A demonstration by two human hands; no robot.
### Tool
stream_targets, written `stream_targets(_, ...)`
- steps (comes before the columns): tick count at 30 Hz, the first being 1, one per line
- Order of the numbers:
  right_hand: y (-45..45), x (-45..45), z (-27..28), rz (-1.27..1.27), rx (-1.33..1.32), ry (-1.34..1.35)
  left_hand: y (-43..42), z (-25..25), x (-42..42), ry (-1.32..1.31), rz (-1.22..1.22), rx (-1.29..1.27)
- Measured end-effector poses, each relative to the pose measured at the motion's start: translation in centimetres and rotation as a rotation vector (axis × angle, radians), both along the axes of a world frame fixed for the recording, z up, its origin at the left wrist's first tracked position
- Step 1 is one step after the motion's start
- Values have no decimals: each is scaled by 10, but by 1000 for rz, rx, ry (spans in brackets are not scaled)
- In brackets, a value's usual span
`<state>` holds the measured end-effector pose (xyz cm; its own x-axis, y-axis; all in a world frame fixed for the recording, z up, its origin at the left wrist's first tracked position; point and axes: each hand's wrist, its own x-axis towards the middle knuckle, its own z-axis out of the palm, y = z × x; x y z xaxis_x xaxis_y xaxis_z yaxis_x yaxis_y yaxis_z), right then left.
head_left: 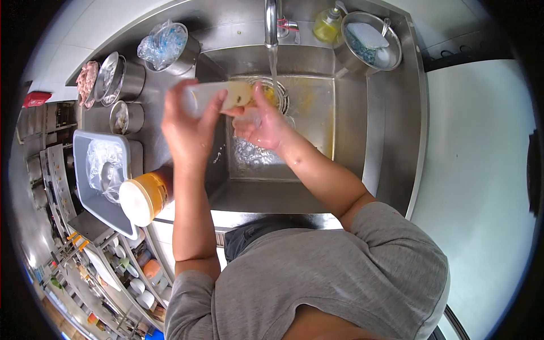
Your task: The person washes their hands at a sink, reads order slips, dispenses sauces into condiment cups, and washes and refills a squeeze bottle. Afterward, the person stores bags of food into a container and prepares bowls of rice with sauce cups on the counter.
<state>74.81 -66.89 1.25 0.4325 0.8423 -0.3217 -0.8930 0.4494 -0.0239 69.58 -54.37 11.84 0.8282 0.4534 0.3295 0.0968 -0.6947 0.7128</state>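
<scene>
Over the sink (317,141), my left hand (190,127) is closed around a pale, translucent cylindrical container (212,96) lying on its side. Its right end looks yellowish with small dark spots; motion blur hides its exact kind. My right hand (263,124) is wet and turned palm up just beside that end, its thumb and fingers apart with nothing gripped. Water runs from the faucet (272,25) close behind my right hand. Yellow residue shows around the drain basket (280,96), which my right hand partly hides.
A metal pot (391,54) and a soap bottle (327,25) stand at the back right. Along the left are a pot with a plastic bag (164,45), smaller metal pots (133,82), a grey tub (85,170) and a white-lidded orange bucket (139,201). A white surface (476,170) lies right.
</scene>
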Motion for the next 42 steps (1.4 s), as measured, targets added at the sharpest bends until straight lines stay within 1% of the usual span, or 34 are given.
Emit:
stream_targets(1, -1, 4, 3, -78, -17, 64, -3, -15, -8, 9, -4, -61)
stream_targets(2, -5, 13, -11, -92, -87, -8, -5, -33, -18, 55, -44, -190)
stream_targets(3, -12, 25, -18, -79, -270, -231, -8, -50, -28, 101, -83, -318)
stream_targets(4, -20, 37, -24, -63, -453, -456, -10, -57, -38, 215, -100, -259)
stream_targets(5, -26, 48, -30, -46, -634, -683, -6, -79, -54, 282, -108, 40)
stream_targets(7, -27, 66, -65, -248, -906, -1084, -2, -101, -81, 447, -115, -83)
stream_targets(8, -31, 66, -76, -354, -1044, -1277, -3, -99, -92, 500, -136, -139)
stream_targets(10, -40, 69, -56, -301, -1123, -1221, -7, -96, -109, 597, -171, -255)
stream_targets(11, -41, 70, -45, -276, -1158, -1194, -6, -97, -115, 601, -174, -285)
stream_targets(15, -43, 73, -27, -187, -1094, -1312, -8, -99, -130, 551, -191, -362)
stream_targets(16, -47, 76, -8, -198, -1054, -1089, -6, -99, -126, 514, -197, -361)
stream_targets(17, -43, 84, -6, -200, -1084, -1237, -3, -98, -119, 485, -189, -355)
stream_targets(19, -47, 73, -10, -185, -1169, -1471, -7, -90, -127, 486, -199, -356)
stream_targets(20, -50, 72, -9, -282, -1133, -1350, -7, -91, -130, 454, -197, -385)
stream_targets(23, -63, 68, 22, -496, -933, -958, -1, -93, -140, 461, -247, -348)
stream_targets(24, -80, 73, 9, -477, -724, -811, 0, -93, -145, 487, -223, -390)
stream_targets(26, -91, 59, -8, -400, -1004, -889, 4, -99, -155, 440, -187, -406)
stream_targets(27, -97, 47, -8, -358, -1149, -914, 4, -98, -161, 424, -172, -417)
stream_targets(28, -104, 36, -8, -395, -1089, -827, 6, -95, -166, 452, -170, -405)
stream_targets(31, -124, 12, -10, -483, -919, -708, 11, -94, -184, 446, -176, -416)
stream_targets(32, -138, -8, -21, -522, -726, -455, 11, -89, -195, 434, -193, -434)
stream_targets(34, -144, -12, -58, -556, -292, 8, 11, -73, -205, 430, -220, -437)
stream_targets(37, -136, -32, -72, -500, 7, 145, 10, -52, -220, 434, -236, -426)
stream_targets(38, -131, -35, -78, -548, 37, 132, 12, -46, -227, 442, -226, -441)
stream_targets(41, -117, -49, -61, -508, 123, 217, 22, -40, -250, 442, -215, -469)
stream_targets(42, -111, -53, -57, -493, 188, 194, 25, -40, -255, 434, -218, -478)
